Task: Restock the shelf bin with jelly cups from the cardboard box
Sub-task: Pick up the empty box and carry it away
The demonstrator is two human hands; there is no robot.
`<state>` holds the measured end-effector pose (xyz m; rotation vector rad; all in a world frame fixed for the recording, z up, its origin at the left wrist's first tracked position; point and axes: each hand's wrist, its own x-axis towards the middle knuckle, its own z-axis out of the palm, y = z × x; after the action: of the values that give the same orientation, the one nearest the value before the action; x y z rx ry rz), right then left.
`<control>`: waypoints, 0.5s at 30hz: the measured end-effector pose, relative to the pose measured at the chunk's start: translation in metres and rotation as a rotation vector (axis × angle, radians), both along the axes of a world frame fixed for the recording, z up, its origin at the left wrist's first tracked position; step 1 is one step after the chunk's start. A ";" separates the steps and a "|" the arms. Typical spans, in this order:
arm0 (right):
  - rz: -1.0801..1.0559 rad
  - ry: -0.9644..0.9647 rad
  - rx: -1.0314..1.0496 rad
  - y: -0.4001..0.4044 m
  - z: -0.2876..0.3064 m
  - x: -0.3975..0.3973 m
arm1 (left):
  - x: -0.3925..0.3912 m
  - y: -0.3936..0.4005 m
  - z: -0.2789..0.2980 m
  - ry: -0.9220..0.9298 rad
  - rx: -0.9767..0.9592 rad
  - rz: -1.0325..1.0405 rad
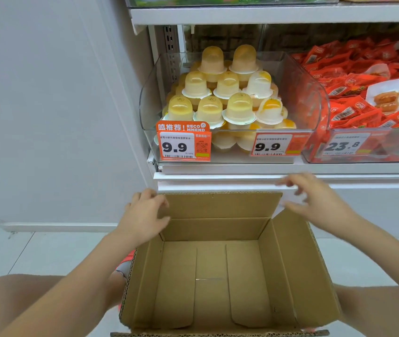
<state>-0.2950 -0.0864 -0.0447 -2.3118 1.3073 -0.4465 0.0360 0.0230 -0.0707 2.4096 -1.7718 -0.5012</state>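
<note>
The cardboard box sits open-top, nothing inside. Above it, the shelf bin holds jelly cups stacked domes-up. Left hand rests on the box's left corner (grip unclear) — right hand hovers loose, blurry.

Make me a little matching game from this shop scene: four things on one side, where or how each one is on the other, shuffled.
Things:
1. cardboard box
2. jelly cups
3. red snack packets
4. left hand

States:
A. heaped in the right-hand bin
B. on the box's far left corner
C. open, nothing inside
D. stacked in the clear bin

Pairs: 1-C, 2-D, 3-A, 4-B
</note>
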 end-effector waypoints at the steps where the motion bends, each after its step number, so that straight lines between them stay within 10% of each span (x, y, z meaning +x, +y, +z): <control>1: -0.030 0.110 0.078 0.007 -0.019 -0.014 | 0.005 0.010 -0.011 -0.053 0.043 -0.005; 6: -0.163 0.590 0.359 0.037 -0.085 -0.059 | 0.019 0.055 -0.061 0.126 0.257 0.114; 15: -0.178 0.444 0.496 0.043 -0.085 -0.045 | 0.016 0.077 -0.063 0.012 0.128 0.221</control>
<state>-0.3403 -0.0433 -0.1299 -1.9357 1.6128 0.3344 0.0518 0.1000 -0.1340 2.6398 -1.4857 -0.6174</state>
